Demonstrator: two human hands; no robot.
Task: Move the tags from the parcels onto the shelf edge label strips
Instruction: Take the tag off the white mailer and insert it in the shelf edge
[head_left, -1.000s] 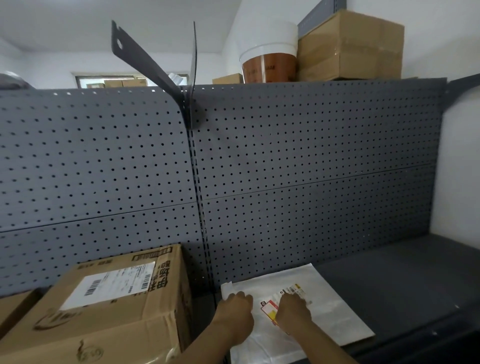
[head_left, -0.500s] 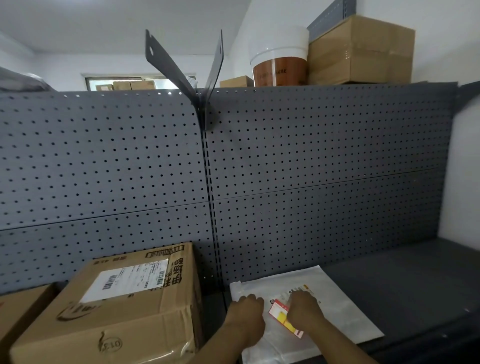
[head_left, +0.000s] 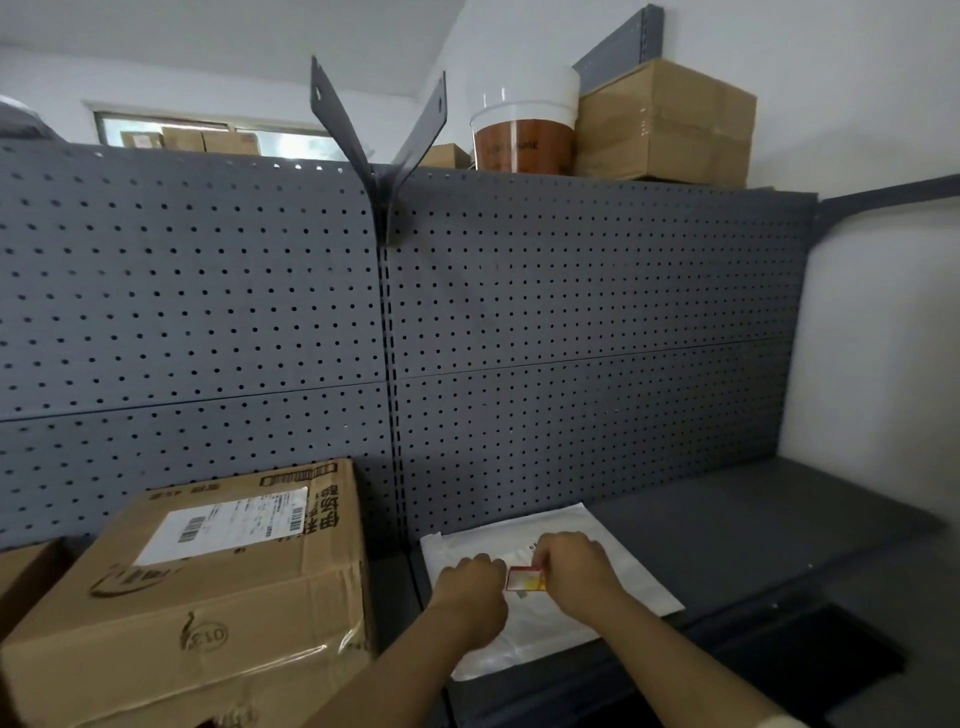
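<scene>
on the white mailer (head_left: 631, 582), a tag (head_left: 525, 578) between two hands

from my station i see the red-and-yellow tag over the mailer's middle, its right end pinched by the curled fingers of the right hand (head_left: 574, 566). the left hand (head_left: 470, 584) sits fisted on the mailer, touching the tag's left edge; whether it grips the tag i cannot tell. the mailer lies flat on the dark shelf (head_left: 769, 540), just right of a labelled cardboard box (head_left: 208, 597). behind stands a grey pegboard panel (head_left: 571, 312), with a bucket (head_left: 524, 135) and a carton (head_left: 665, 119) on top.
</scene>
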